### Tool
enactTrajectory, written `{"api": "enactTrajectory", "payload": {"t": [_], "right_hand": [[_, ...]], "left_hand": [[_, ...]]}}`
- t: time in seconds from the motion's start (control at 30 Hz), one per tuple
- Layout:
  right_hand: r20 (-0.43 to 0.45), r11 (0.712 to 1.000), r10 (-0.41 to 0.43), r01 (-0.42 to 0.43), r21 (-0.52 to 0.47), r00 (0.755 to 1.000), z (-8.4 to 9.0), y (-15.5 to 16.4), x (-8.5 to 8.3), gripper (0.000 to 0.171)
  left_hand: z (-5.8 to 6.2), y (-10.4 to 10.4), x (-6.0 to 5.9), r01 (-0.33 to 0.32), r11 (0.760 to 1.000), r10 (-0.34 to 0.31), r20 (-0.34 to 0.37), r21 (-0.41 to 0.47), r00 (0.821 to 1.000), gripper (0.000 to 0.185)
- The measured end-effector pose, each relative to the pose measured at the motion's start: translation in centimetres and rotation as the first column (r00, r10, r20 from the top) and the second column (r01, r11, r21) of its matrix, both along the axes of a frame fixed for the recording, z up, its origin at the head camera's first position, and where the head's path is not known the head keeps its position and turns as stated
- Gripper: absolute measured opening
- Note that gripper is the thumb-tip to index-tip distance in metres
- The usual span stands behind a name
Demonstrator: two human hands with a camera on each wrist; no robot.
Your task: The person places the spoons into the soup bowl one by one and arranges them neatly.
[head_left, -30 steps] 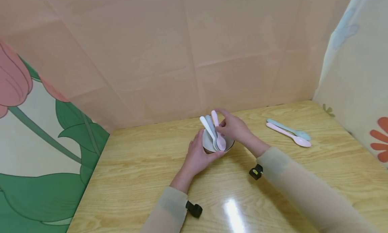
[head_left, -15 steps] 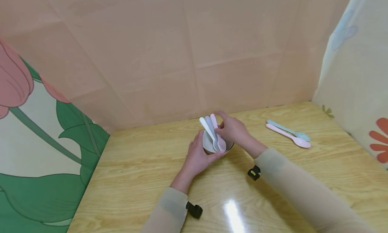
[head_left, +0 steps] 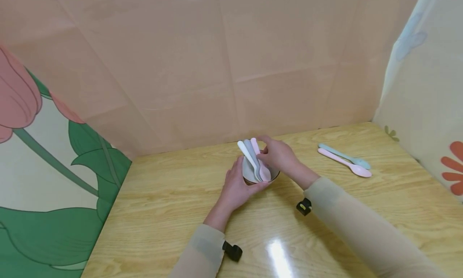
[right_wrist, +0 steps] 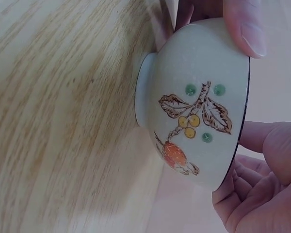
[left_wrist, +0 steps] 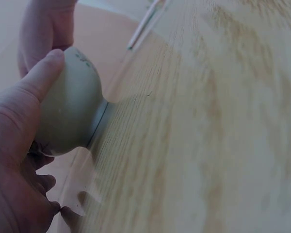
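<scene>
A small bowl (head_left: 248, 169) stands on the table, painted outside with leaves and fruit and edged with a dark rim, as the bowl (right_wrist: 208, 63) shows in the right wrist view. My left hand (head_left: 236, 189) grips its left side, thumb along the near rim. Leaning in the bowl are a white spoon (head_left: 247, 152) and a grey-blue spoon (head_left: 248, 143), handles up. Beside them is a pink spoon (head_left: 265, 174), its scoop down inside the bowl. My right hand (head_left: 283, 155) pinches this pink spoon by the handle, above the bowl's right rim.
On the wooden table (head_left: 162, 213), to the right, a second pink spoon (head_left: 359, 171) and a pale green spoon (head_left: 361, 162) lie side by side. A peach-coloured sheet (head_left: 173, 68) rises behind the table's back edge. Printed sheets flank both sides.
The pink spoon has sunk a little lower into the bowl, with my right hand following it down. My left hand keeps its place on the bowl.
</scene>
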State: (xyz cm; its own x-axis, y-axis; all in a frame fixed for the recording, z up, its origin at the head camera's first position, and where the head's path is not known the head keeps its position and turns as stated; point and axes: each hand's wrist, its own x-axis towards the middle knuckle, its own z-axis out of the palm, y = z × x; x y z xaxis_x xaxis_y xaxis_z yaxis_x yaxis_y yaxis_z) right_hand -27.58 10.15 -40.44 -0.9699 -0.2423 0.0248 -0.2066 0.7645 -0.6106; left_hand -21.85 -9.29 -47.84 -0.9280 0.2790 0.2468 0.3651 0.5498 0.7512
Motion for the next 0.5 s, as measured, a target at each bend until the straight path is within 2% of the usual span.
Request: {"api": "enactTrajectory", "payload": {"t": [0.3,0.5], "right_hand": [[0.024,0.998,0.001,0.000,-0.066,1.000,0.4,0.8,0.2,0.058],[0.000,0.991,0.007,-0.007,-0.130,1.000,0.3,1.6,0.2,0.055]], "left_hand": [[0.2,0.0,0.2,0.003,1.000,-0.003,0.003,0.005,1.000,0.105],[0.1,0.0,0.2,-0.013,1.000,0.014,0.014,-0.021,1.000,0.109]]}}
